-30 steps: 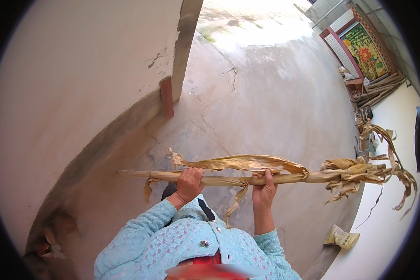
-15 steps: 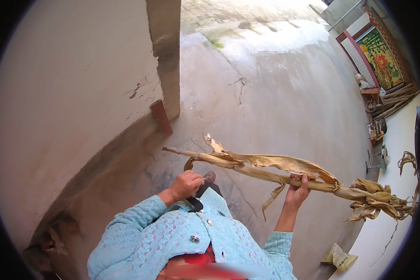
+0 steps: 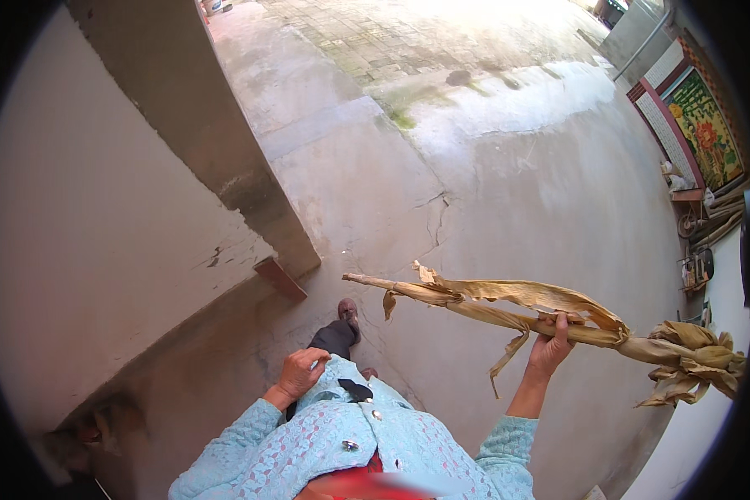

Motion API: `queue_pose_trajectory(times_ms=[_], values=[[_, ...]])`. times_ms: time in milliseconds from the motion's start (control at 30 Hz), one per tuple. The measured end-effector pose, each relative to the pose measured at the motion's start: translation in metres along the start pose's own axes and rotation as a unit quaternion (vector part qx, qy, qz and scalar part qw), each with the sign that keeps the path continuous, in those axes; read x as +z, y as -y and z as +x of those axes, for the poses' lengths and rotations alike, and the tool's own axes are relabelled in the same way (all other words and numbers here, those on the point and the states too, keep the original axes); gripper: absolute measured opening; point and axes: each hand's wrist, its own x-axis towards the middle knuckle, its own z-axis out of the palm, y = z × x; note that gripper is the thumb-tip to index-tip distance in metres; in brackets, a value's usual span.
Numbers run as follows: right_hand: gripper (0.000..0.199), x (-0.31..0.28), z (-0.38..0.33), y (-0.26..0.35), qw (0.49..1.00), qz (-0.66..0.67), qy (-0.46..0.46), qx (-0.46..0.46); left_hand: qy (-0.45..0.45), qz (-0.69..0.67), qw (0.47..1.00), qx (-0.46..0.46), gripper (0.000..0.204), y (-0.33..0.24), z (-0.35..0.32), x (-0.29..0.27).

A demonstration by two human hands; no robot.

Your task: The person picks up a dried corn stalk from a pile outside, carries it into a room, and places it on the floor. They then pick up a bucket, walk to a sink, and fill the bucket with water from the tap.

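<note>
My right hand [image 3: 552, 346] is wrapped round the middle of a dry corn stalk [image 3: 467, 307], held crosswise in front of me. Withered tan leaves hang along the stalk, and a long one arches over the grip. A thick bunch of crumpled husks [image 3: 696, 358] is at its right end; the bare, thin end points left. My left hand [image 3: 302, 372] is beside the hem of my light blue knit jacket [image 3: 317, 425], apart from the stalk. Its fingers are curled in, and nothing shows between them.
A whitewashed wall [image 3: 117, 225] with a grey corner edge stands at the left, a brown block [image 3: 280, 279] at its foot. Cracked concrete floor [image 3: 517, 208] stretches ahead to brick paving [image 3: 392, 37]. Along the right wall are poles [image 3: 719, 223] and a flowered wall panel [image 3: 702, 125].
My view has turned, and the wall corner appears lower and farther left. The stalk has shifted right in the picture, still in my right hand. My left hand has dropped back toward my body.
</note>
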Motion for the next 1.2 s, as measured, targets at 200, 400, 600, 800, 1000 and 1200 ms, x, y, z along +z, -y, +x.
queue_pose_trajectory(times_ms=[200, 400, 600, 800, 1000, 1200], values=[[0.018, 0.08, 0.07, -0.046, 1.0, 0.005, -0.006, 0.003, 0.012, -0.023, 0.999, 0.038, 0.009, 0.031, 0.121, 0.011], [0.018, 0.154, 0.141, -0.092, 1.0, 0.005, 0.017, -0.008, -0.036, -0.029, 0.998, 0.047, 0.009, 0.046, 0.27, -0.018], [0.018, 0.227, 0.207, -0.153, 1.0, 0.014, 0.005, 0.02, -0.086, -0.011, 0.996, -0.013, 0.011, 0.07, 0.353, -0.05], [0.018, 0.266, 0.304, -0.217, 0.995, 0.013, 0.087, 0.038, -0.185, 0.158, 0.967, -0.075, 0.017, 0.099, 0.399, -0.072], [0.017, 0.316, 0.402, -0.267, 0.988, 0.025, 0.134, 0.07, -0.253, 0.317, 0.892, -0.202, 0.022, 0.126, 0.416, -0.088], [0.02, 0.364, 0.476, -0.314, 0.984, -0.013, 0.159, 0.08, -0.209, 0.378, 0.869, -0.24, 0.027, 0.131, 0.416, -0.079]])
